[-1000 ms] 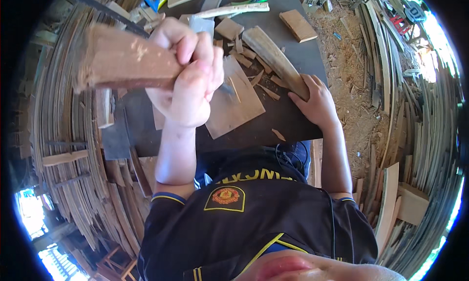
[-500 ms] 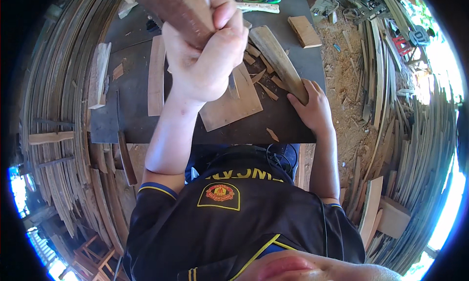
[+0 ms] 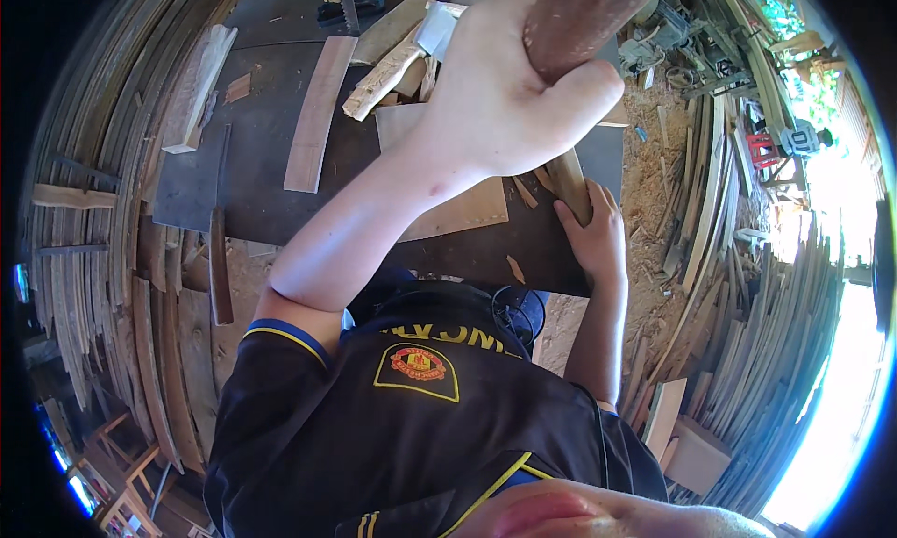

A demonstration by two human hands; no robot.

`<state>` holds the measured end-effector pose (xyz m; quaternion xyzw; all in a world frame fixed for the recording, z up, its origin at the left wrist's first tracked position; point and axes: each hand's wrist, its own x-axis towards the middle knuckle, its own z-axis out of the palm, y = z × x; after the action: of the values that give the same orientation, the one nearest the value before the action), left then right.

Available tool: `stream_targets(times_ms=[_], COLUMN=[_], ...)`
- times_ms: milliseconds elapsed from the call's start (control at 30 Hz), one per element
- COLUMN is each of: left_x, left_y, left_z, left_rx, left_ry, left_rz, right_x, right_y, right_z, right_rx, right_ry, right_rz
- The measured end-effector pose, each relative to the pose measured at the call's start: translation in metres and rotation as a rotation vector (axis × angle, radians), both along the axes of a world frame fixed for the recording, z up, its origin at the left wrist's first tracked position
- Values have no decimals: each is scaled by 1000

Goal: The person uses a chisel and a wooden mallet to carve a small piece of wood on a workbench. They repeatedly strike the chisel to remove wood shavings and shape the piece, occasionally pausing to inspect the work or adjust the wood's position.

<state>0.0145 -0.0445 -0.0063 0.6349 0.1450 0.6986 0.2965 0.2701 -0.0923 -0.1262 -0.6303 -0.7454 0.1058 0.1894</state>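
Observation:
My left hand (image 3: 500,103) is raised over the table, fingers wrapped round a thick brown wooden handle (image 3: 584,24) that runs out of the top of the view. A shiny flat metal piece (image 3: 435,31) shows just beyond this hand; I cannot tell whether it joins the handle. At the table's right near edge, my right hand (image 3: 595,229) closes on the near end of a wooden bar (image 3: 568,181). The bar's far part is hidden behind my left hand. Under my left forearm lies a flat light-brown board (image 3: 462,213), partly covered.
A narrow board (image 3: 320,117), a pale wood block (image 3: 199,94) and a rough split stick (image 3: 381,82) lie on the dark table (image 3: 252,155). A saw blade (image 3: 347,7) shows at the back. Stacked planks (image 3: 757,342) flank both sides; sawdust covers the floor.
My left hand has swung to the right with the handle, which now leans up to the right instead of the left. My right hand still holds the bar. The view has shifted slightly.

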Motion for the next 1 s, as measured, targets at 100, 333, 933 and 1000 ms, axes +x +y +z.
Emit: stream_targets(times_ms=[100, 333, 933, 1000], left_x=[0, -4, 0, -1], left_y=[2, 9, 9, 7], left_z=[4, 22, 13, 11], left_rx=[-182, -287, -326, -356], left_ry=[36, 123, 36, 39], left_rz=[50, 85, 19, 39], right_x=[-2, -4, -21, -28], right_y=[-1, -3, -21, -20], right_z=[2, 4, 190, 220], right_rx=[-19, 9, -219, -207], right_ry=[-2, -1, 920, 759], right_rz=[-14, -12, 486, 479])
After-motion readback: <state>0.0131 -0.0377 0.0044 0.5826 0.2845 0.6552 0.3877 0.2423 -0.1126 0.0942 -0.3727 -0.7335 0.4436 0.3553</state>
